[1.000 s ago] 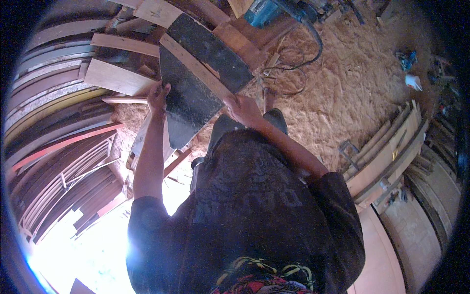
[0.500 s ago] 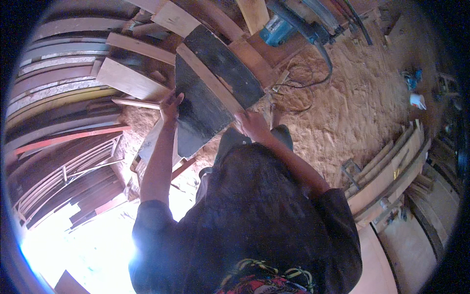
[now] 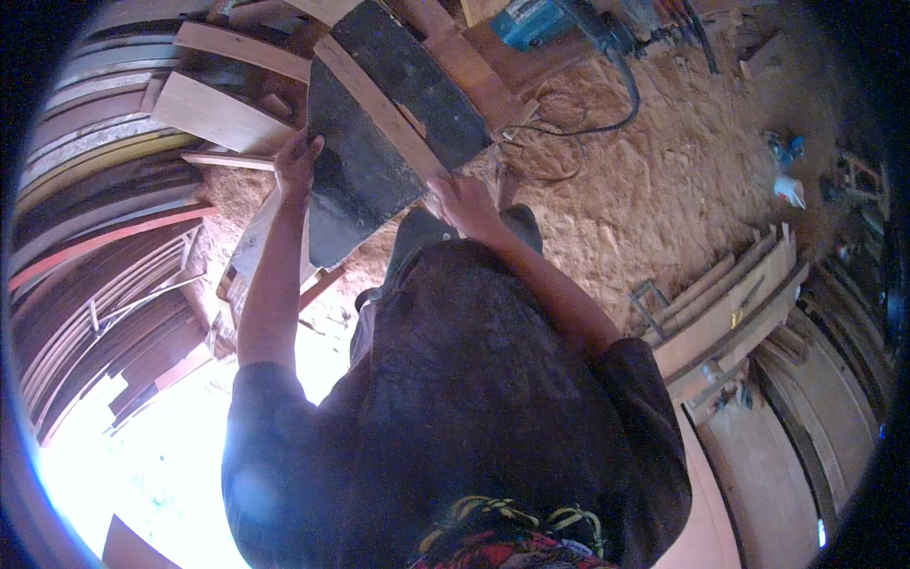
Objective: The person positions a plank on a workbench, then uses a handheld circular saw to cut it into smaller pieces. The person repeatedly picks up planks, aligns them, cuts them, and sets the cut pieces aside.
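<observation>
Two hands: left [image 3: 296, 171], fingers grasping a scuffed, flat black board's [image 3: 355, 175] edge; right [image 3: 462, 204], fingers clasping a straight, pale wooden strip [image 3: 379, 107]
Strip: across the board, beyond right fingers
Board: between both hands' fingers
Blue-cased power tool [image 3: 526, 24]: beyond right fingers
</observation>
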Tool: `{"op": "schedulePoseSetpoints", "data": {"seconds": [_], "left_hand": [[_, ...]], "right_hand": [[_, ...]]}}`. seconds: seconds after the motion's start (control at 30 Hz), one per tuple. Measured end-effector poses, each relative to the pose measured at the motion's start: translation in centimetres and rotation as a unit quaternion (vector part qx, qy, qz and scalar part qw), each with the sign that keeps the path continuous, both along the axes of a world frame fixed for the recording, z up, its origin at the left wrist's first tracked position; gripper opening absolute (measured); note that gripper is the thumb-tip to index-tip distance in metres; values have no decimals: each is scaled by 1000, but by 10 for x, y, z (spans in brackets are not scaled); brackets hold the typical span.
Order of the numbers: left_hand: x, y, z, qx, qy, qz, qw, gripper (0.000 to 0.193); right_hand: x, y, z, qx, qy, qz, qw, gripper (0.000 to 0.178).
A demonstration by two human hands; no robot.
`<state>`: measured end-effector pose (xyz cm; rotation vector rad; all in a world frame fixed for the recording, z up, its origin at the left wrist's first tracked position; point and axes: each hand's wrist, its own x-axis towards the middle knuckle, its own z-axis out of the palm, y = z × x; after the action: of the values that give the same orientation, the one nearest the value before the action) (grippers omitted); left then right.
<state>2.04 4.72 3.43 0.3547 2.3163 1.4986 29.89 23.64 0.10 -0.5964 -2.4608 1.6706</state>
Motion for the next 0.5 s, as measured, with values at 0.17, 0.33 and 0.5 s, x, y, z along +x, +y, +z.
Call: {"op": "schedulePoseSetpoints", "data": {"seconds": [0.17, 0.33, 0.5], "left_hand": [[-10, -14, -13, -7, -1, -3, 1000, 42], [-8, -8, -9, -13, 4, 4, 1000, 41], [-11, -10, -14, -17, -32, 26, 999, 43]], "right_hand": [[-10, 5, 27, -123, -145, -34, 981, 40], [-10, -3, 5, -144, -67, -57, 986, 44], [-10, -5, -9, -173, -62, -55, 981, 39]]}}
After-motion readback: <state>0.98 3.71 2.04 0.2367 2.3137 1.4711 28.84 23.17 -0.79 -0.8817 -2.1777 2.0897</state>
